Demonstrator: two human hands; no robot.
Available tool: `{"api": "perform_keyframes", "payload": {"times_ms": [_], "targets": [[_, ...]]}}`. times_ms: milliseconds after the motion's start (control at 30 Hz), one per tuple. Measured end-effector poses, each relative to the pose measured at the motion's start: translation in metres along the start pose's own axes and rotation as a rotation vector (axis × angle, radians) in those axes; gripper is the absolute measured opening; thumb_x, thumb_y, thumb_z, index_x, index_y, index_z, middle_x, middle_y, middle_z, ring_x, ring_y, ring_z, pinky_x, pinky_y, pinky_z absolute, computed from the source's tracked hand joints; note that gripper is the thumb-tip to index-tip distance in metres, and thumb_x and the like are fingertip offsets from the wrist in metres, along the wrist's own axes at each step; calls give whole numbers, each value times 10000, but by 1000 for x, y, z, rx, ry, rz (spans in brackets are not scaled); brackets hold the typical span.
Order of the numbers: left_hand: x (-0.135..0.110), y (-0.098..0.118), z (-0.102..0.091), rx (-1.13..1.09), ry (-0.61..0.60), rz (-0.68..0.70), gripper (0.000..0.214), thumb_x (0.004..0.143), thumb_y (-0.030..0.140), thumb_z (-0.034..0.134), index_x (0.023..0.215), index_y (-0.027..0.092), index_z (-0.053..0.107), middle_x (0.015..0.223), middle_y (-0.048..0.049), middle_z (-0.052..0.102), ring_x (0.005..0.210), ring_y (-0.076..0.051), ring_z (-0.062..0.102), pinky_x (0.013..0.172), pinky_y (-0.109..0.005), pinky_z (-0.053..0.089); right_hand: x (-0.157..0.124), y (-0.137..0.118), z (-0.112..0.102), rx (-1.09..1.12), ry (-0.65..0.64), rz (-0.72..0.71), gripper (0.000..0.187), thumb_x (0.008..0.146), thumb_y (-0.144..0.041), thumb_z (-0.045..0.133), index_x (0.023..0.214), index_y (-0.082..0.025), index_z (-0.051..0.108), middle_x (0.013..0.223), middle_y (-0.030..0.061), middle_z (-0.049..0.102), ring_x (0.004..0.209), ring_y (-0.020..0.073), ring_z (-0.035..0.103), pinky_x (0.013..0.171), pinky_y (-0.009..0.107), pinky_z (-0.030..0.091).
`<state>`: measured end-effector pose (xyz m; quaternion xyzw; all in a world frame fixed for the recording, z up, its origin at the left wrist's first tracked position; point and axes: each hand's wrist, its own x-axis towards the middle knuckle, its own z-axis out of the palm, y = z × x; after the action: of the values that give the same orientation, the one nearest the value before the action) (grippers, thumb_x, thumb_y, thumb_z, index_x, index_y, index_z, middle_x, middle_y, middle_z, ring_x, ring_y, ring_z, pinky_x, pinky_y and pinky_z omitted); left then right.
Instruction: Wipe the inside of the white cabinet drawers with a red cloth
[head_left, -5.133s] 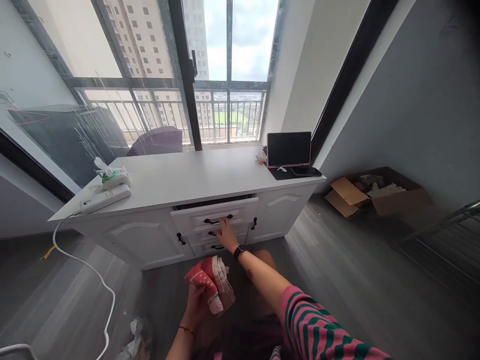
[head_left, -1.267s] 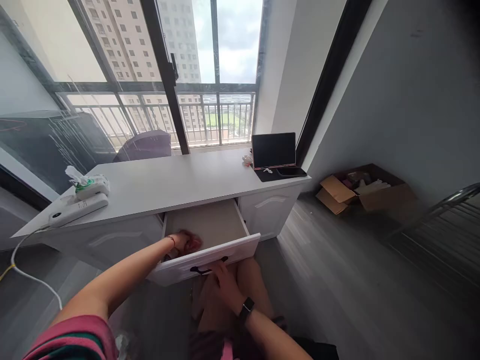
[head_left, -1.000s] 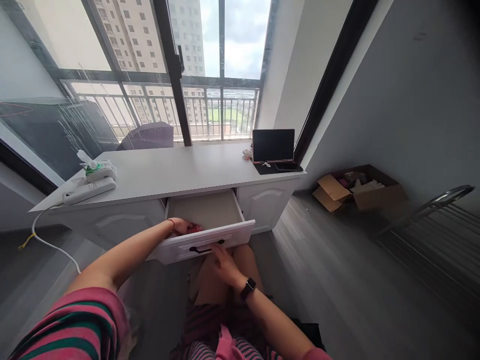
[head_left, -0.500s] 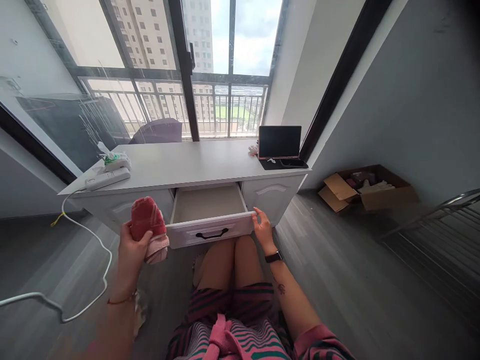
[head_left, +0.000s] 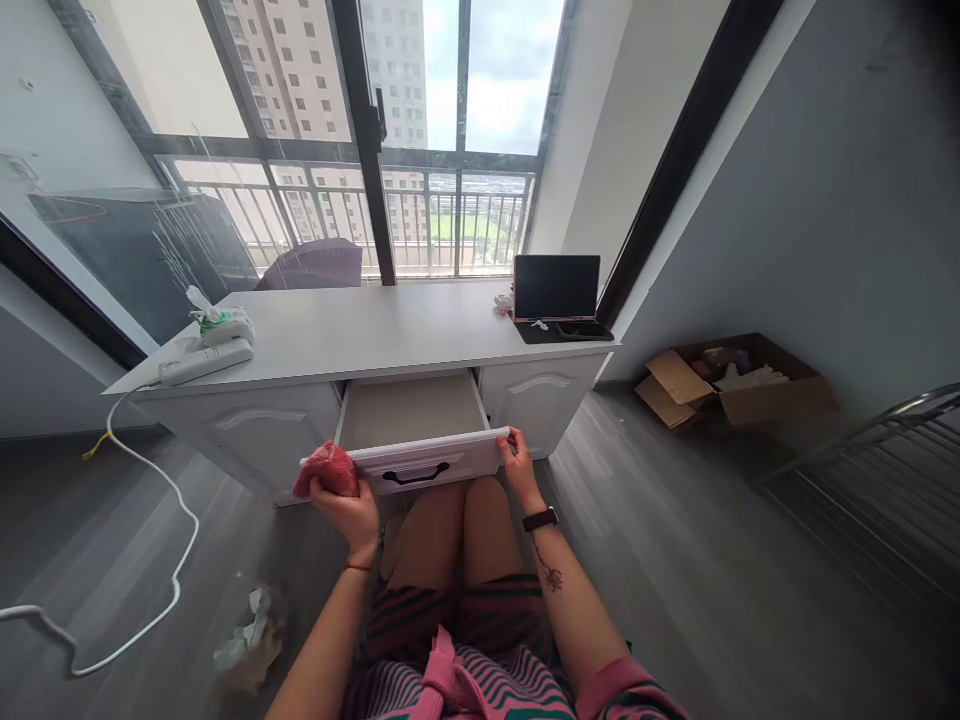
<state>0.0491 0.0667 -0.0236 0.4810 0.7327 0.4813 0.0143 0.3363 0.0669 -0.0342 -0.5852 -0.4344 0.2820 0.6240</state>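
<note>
A white drawer (head_left: 412, 408) with a black handle (head_left: 416, 473) stands pulled out of the white cabinet (head_left: 262, 425); its inside is bare. My left hand (head_left: 345, 510) is closed around a red cloth (head_left: 328, 470) and holds it against the left end of the drawer front. At the right end of that front, my right hand (head_left: 517, 462) grips the top corner with thumb and fingers. The drawer sits just beyond my knees.
On the cabinet top are a tablet (head_left: 556, 287), a phone (head_left: 585, 330), a power strip (head_left: 206, 362) and a tissue pack (head_left: 225, 323). A white cable (head_left: 176, 590) trails over the floor. A cardboard box (head_left: 780, 390) and a metal rack (head_left: 885, 450) stand right; a plastic bag (head_left: 251, 640) lies left.
My left hand has moved right and down with the red cloth, from beside the drawer onto its left front corner. The cloth is now bunched up. My right hand stays at the right corner.
</note>
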Motion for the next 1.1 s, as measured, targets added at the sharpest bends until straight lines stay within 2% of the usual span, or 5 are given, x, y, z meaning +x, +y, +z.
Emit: {"api": "perform_keyframes", "payload": {"times_ms": [267, 433, 700, 867, 1100], "targets": [[-54, 44, 43, 41, -288, 440, 465, 902, 195, 442, 1347, 60, 457, 1188, -242, 543, 1167, -348, 510, 979, -512, 419, 0, 5, 0, 19, -10, 5, 394, 820, -555, 535, 996, -205, 572, 918, 56, 639, 875, 201, 587, 785, 320, 480], [-73, 62, 70, 154, -356, 638, 451, 912, 87, 373, 1294, 159, 602, 1204, -214, 612, 1128, -302, 576, 1021, -504, 380, 2, 4, -2, 60, -32, 2, 376, 799, -548, 565, 953, -205, 588, 901, 44, 638, 853, 195, 578, 783, 310, 473], [-78, 73, 90, 265, -633, 1173, 561, 944, 129, 338, 1491, 250, 301, 1466, -74, 463, 1339, -221, 437, 1023, -379, 404, 4, 2, -3, 105, -87, 46, 441, 768, -598, 580, 971, -207, 568, 915, 21, 637, 873, 187, 571, 841, 316, 454], [-71, 62, 95, 271, -655, 1313, 607, 935, 136, 374, 1504, 284, 224, 1495, -26, 412, 1368, -186, 393, 1081, -341, 359, 4, 5, -1, 132, -72, 75, 440, 762, -602, 589, 965, -211, 566, 903, 14, 644, 842, 179, 577, 825, 321, 465], [-67, 60, 92, 218, -736, 1435, 678, 850, 15, 365, 1487, 244, 322, 1504, -34, 416, 1384, -151, 363, 1108, -303, 364, 4, 1, -2, 209, -104, 117, 367, 768, -533, 608, 928, -204, 579, 859, 16, 637, 792, 168, 576, 766, 297, 478]]}}
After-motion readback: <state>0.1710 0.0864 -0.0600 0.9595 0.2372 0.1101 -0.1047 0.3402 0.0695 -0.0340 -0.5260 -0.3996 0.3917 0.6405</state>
